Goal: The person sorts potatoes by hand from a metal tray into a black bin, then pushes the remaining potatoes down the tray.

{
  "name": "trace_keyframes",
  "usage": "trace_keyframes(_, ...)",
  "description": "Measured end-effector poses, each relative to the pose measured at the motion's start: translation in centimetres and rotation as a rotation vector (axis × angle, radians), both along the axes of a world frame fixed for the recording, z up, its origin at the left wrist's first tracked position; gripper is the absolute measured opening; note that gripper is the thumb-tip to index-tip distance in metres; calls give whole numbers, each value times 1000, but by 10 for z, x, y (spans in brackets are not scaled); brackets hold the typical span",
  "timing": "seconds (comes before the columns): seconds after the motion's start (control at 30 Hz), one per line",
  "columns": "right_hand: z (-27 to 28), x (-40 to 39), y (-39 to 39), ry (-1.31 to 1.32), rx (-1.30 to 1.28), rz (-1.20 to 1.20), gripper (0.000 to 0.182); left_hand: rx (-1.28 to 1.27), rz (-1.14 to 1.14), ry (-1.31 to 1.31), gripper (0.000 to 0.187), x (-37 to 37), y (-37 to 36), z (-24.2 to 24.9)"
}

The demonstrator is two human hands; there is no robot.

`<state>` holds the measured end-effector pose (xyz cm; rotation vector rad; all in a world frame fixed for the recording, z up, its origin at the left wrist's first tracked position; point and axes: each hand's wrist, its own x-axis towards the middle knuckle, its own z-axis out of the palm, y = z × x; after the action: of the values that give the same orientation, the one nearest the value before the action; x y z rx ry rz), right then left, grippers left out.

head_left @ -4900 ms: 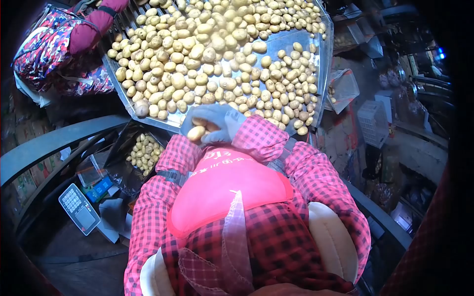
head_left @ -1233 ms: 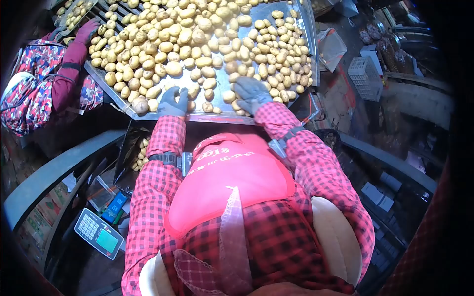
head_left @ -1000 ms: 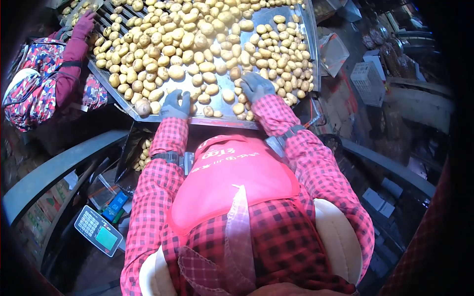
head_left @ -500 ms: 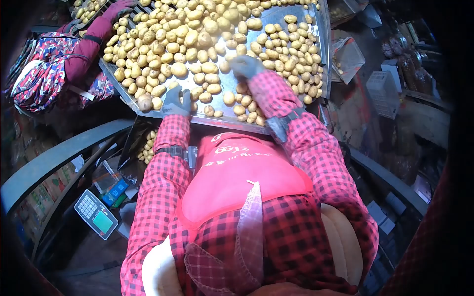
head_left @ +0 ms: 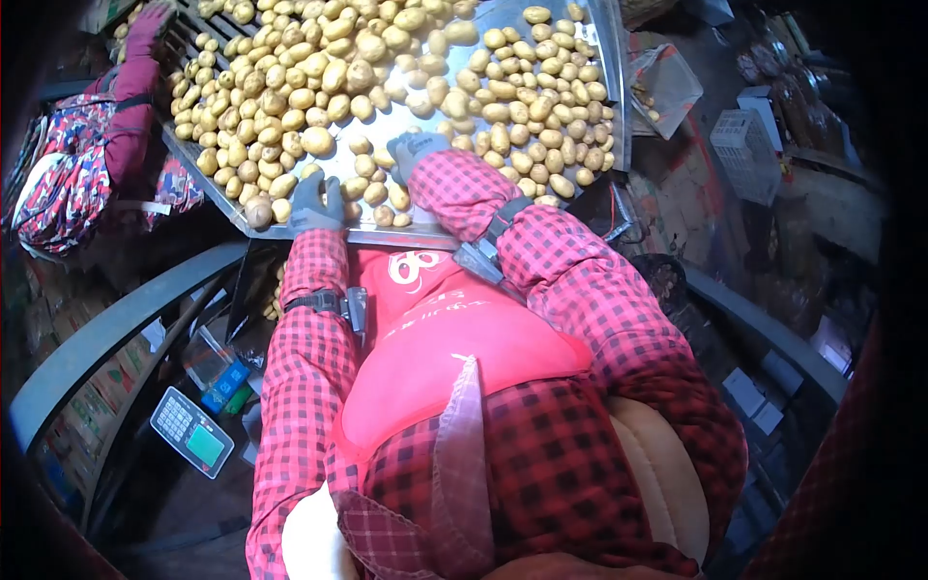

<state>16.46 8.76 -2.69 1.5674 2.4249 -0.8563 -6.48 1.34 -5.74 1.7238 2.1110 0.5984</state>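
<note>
Many yellow potatoes (head_left: 333,77) lie on a metal sorting table (head_left: 362,131) in front of me. My left hand (head_left: 317,205), in a grey glove, rests at the near edge with thumb and fingers apart. One potato (head_left: 311,171) lies just past its fingertips. My right hand (head_left: 418,153), also gloved in grey, is low over the table, fingers pointing left and partly bent. Beside its fingertips is a small group of potatoes (head_left: 364,165). No potato shows in either hand. My right sleeve (head_left: 464,193) covers part of the near edge.
A co-worker's sleeve (head_left: 133,126) reaches over the table's far left side. A scale display (head_left: 191,432) stands at lower left. On the right are a pale bag (head_left: 667,89) and a white plastic crate (head_left: 744,155). A curved metal rail (head_left: 126,309) runs around me.
My right hand has moved left and nearer to me, close to the small potato group. My left hand stays near the table's edge. The whole view has shifted a little.
</note>
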Motion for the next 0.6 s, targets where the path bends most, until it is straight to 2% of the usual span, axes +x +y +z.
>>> trace_keyframes(0.03, 7, 8, -7, 0, -43, -45, 32, 5, -3, -21, 41, -1, 1, -6)
trace_keyframes(0.07, 8, 15, -12, -6, -74, -62, 31, 142, -45, 17, 41, -9, 1, -25)
trace_keyframes(0.17, -11, 27, -24, 15, -122, -121, 35, 24, -36, -86, 41, -4, 3, -9)
trace_keyframes(0.27, 16, 37, -20, 64, -218, -150, 41, 141, -52, 31, 39, -10, 1, -23)
trace_keyframes(0.3, 18, 39, -15, 100, -296, -206, 47, 187, -51, 80, 33, -6, 0, -15)
trace_keyframes(0.4, 20, 45, -7, 306, -440, -335, 50, -138, 212, -913, 30, -20, 10, -42)
trace_keyframes(0.43, 19, 44, -10, 356, -395, -335, 52, -356, 401, -1516, 37, -7, 5, -19)
trace_keyframes(0.47, 29, 41, -15, 391, -358, -320, 52, -412, 269, -1520, 50, 16, -2, 21)
trace_keyframes(0.53, 63, 34, -29, 456, -284, -282, 52, -442, 129, -1620, 62, 50, -20, 47)
trace_keyframes(0.6, 71, 18, -38, 363, -161, -39, 53, -439, 156, -2000, 60, 56, -31, 66)
